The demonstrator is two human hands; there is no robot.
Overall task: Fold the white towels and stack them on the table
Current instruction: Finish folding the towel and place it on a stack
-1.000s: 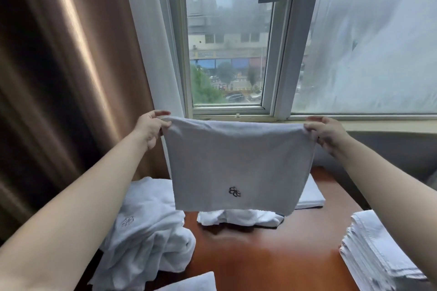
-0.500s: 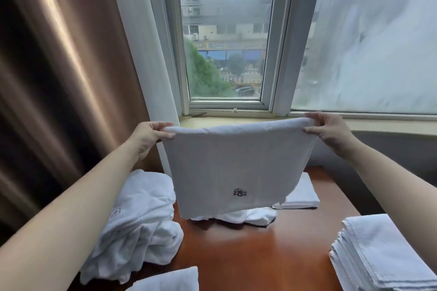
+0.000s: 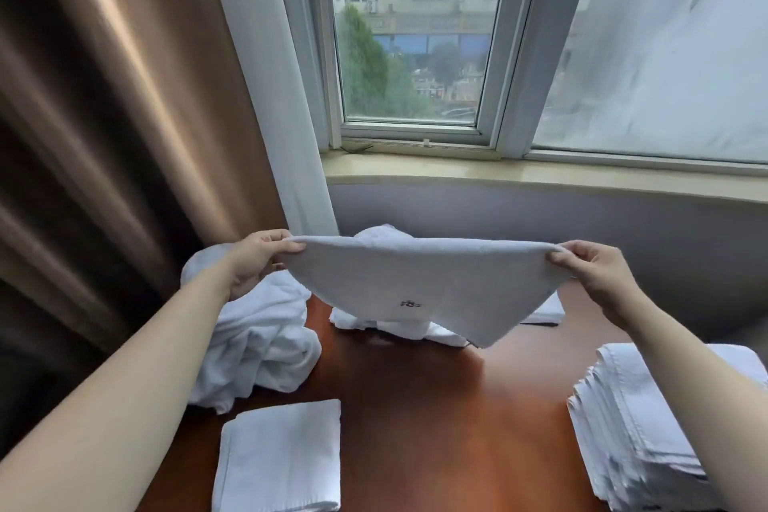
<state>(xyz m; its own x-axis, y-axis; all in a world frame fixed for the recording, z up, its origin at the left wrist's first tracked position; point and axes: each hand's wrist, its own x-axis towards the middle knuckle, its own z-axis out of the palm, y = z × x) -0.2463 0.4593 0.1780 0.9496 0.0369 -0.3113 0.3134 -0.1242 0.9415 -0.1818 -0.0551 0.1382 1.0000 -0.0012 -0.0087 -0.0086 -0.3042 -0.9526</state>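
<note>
A white towel (image 3: 419,283) with a small dark embroidered mark hangs stretched between my hands above the reddish wooden table (image 3: 436,407). My left hand (image 3: 257,258) pinches its upper left corner and my right hand (image 3: 590,274) pinches its upper right corner. The lower edge sags toward the tabletop. A folded white towel (image 3: 278,457) lies flat near the table's front left. A tall stack of folded towels (image 3: 636,432) stands at the right, partly behind my right forearm.
A heap of unfolded white towels (image 3: 257,341) covers the table's left side, and more crumpled ones (image 3: 395,324) lie behind the held towel. A brown curtain (image 3: 104,116) hangs left. The window sill (image 3: 540,175) and wall run beyond the table.
My hands have lowered the towel from window height down toward the table. My view has tilted downward, so more of the tabletop and the folded towel at the front now show.
</note>
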